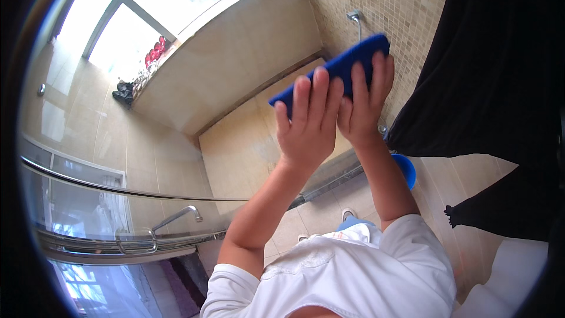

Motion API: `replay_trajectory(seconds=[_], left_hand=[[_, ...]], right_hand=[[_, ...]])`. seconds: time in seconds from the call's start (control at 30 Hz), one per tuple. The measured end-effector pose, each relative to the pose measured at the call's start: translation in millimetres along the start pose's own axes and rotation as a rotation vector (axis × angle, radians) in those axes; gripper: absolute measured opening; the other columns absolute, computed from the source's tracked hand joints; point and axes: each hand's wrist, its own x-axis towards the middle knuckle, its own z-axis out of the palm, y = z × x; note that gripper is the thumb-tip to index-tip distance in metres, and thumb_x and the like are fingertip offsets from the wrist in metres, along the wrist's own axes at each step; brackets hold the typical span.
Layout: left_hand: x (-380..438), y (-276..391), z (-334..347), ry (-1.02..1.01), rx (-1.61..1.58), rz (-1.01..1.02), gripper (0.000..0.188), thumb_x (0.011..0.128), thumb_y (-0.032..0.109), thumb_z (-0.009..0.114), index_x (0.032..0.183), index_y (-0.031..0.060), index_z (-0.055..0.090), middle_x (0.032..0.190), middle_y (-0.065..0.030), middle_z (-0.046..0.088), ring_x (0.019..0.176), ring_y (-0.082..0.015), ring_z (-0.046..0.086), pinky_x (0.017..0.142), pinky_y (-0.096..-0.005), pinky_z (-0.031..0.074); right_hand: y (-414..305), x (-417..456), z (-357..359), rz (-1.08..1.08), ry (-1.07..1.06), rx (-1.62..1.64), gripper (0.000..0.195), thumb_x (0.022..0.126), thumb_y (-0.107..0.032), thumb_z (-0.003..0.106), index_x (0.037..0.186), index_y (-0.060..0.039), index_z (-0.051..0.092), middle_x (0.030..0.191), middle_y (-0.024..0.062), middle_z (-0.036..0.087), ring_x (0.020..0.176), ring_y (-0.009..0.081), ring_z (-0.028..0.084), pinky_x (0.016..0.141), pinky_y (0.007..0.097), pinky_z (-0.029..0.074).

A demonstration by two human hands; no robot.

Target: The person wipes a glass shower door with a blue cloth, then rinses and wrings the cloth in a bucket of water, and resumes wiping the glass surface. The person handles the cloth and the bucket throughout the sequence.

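Note:
A folded blue cloth [367, 49] is raised in front of me, tilted up to the right. My left hand [311, 112] is on its lower left part, with fingers spread along the near face. Close beside it, my right hand [366, 97] holds the right part, its fingers also lying over the cloth. Both forearms reach up and away from my body. The cloth's far side is hidden.
Black fabric [476, 75] hangs at the right. A blue bucket [405, 170] stands on the tiled floor behind my right forearm. At the left are a curved metal rail [145, 193] and a chrome faucet [176, 218]. Red items [155, 53] sit on the window ledge.

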Motion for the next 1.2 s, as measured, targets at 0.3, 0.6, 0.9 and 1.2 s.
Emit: replay_trajectory(seconds=[0.3, 0.6, 0.9, 1.2], left_hand=[[-66, 35, 20, -0.079, -0.04, 0.101, 0.038, 0.092, 0.022, 0.042, 0.127, 0.0126, 0.052, 0.14, -0.0087, 0.042, 0.134, -0.0283, 0.03, 0.111, -0.0481, 0.006], [17, 31, 14, 0.044, -0.067, -0.039, 0.039, 0.092, 0.024, 0.043, 0.128, 0.0117, 0.051, 0.14, -0.0094, 0.041, 0.133, -0.0292, 0.032, 0.11, -0.0484, 0.005], [-126, 83, 51, -0.207, -0.043, 0.196, 0.043, 0.091, 0.027, 0.041, 0.133, 0.0187, 0.047, 0.144, -0.0004, 0.037, 0.135, -0.02, 0.03, 0.111, -0.0438, 0.006], [-93, 42, 18, -0.268, -0.089, 0.077, 0.042, 0.087, 0.02, 0.046, 0.129, 0.0136, 0.05, 0.14, -0.0056, 0.042, 0.133, -0.0281, 0.031, 0.11, -0.048, 0.005]], right_hand=[[16, -97, -5, 0.112, -0.037, 0.032, 0.045, 0.096, -0.033, 0.035, 0.129, -0.0032, 0.044, 0.14, 0.0281, 0.028, 0.13, 0.0497, 0.022, 0.104, 0.0651, 0.012], [35, 1, -3, -0.04, 0.032, -0.028, 0.046, 0.096, -0.034, 0.03, 0.131, -0.0062, 0.043, 0.143, 0.0253, 0.025, 0.132, 0.0475, 0.019, 0.105, 0.0613, 0.015], [36, -189, -20, 0.328, -0.217, -0.068, 0.049, 0.096, -0.032, 0.034, 0.134, -0.0012, 0.031, 0.143, 0.0315, 0.015, 0.131, 0.0537, 0.015, 0.105, 0.0613, 0.016], [5, -122, -21, 0.266, -0.206, 0.115, 0.048, 0.093, -0.024, 0.045, 0.135, -0.002, 0.036, 0.145, 0.0282, 0.019, 0.132, 0.052, 0.015, 0.105, 0.0603, 0.015]])
